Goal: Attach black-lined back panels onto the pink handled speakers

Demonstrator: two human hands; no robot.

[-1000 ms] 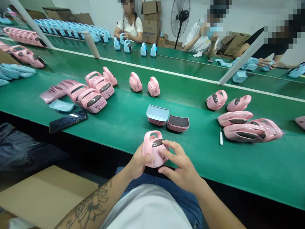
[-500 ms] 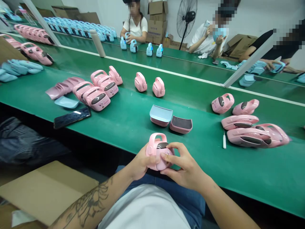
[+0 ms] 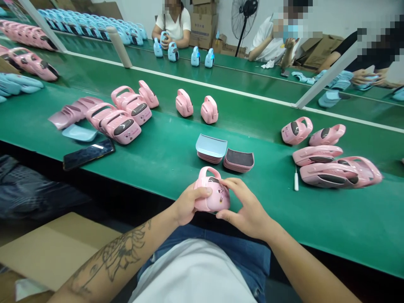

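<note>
Both my hands hold a pink plastic handled device (image 3: 217, 198) just over the near edge of the green workbench (image 3: 341, 212). My left hand (image 3: 191, 204) wraps its left side, with the thumb across the front. My right hand (image 3: 243, 203) grips its right side, fingers on top and thumb underneath. Its dark panel is mostly hidden by my fingers. Just beyond it lie a stack of pale blue covers (image 3: 211, 148) and a stack of pink shells with dark pads (image 3: 238, 160).
Finished and part-built pink units stand in groups left and right on the bench, with a black phone (image 3: 89, 154) and a small white screwdriver (image 3: 296, 181). Beyond a white divider, co-workers handle blue units. A cardboard sheet (image 3: 53, 248) lies below left.
My hands have turned the pink device, and my left hand has shifted from its lower side to wrap higher around it. The view has tilted slightly, moving the bench items.
</note>
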